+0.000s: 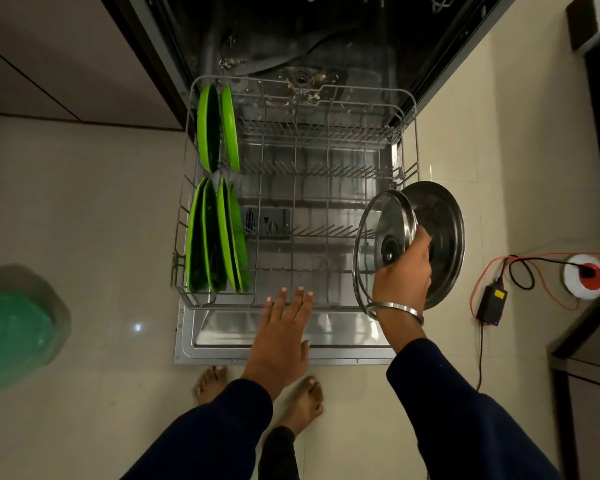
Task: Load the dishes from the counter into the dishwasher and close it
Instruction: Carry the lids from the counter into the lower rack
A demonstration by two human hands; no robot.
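Plates (219,202), green, already stand in the left slots of the pulled-out rack (326,188). Left hand (281,334) reaches flat, its grip wide and empty. Right hand (404,271) grips a glass lid (378,233) and steel lid (444,233) above the rack's right edge. Both await slotting; the door stands open.

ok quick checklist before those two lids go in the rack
1. Grip: right hand holds both the glass lid and the steel lid by their knobs: ok.
2. Free slots: tines on the right of the lower rack are bare: ok.
3. Green plates stand upright on the left, out of the way: ok.
4. Left hand open, hovering by the rack's front edge: ok.
5. Rack fully seated on the door: cannot tell.
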